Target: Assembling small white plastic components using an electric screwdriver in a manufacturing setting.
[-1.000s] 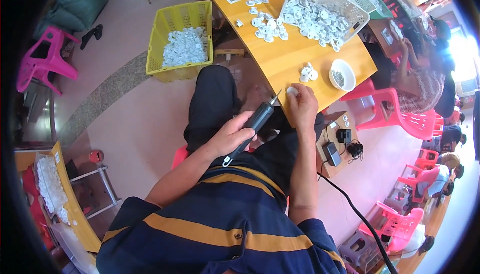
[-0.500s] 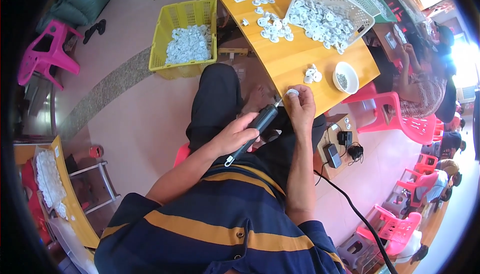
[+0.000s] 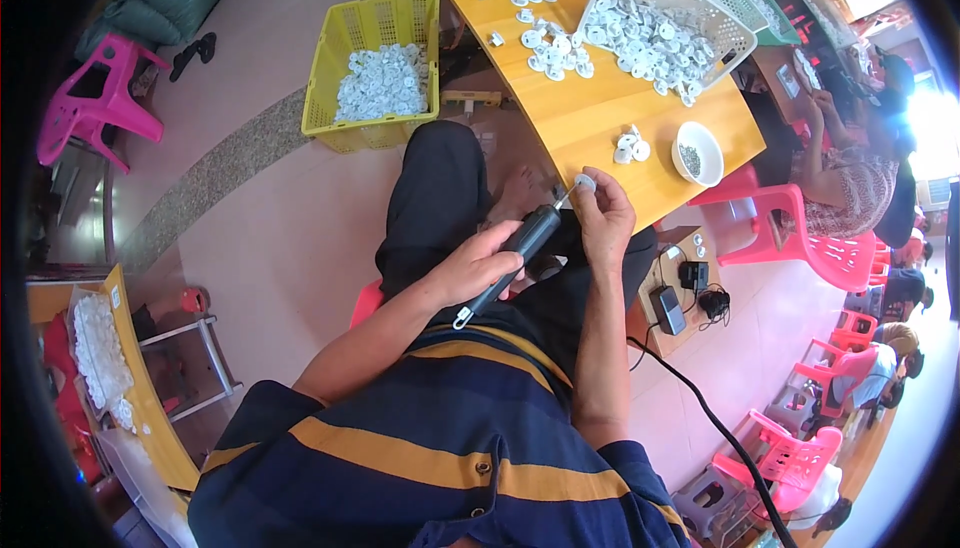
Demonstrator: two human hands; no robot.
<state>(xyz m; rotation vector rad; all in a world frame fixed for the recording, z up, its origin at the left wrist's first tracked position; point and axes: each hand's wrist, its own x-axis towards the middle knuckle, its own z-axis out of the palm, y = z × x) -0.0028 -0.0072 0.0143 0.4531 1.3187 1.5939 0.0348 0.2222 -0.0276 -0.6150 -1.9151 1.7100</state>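
Note:
My left hand is closed around the body of a black electric screwdriver, whose thin bit points up and right. At the bit's tip, a small round white plastic part is pinched in the fingers of my right hand. Bit and part appear to meet; the exact contact is too small to tell. Just beyond my right hand, a few more white plastic parts lie on the yellow tabletop. Beside them stands a white bowl with small metal screws in it.
A tipped white basket spills white parts across the far tabletop. On the floor, left of the table, stands a yellow crate of white parts. A black cable runs at lower right, near power adapters. Another person sits at right.
The white part has turned slightly in my right fingers at the bit's tip. Both hands stay nearly in place; the whole view has shifted a little.

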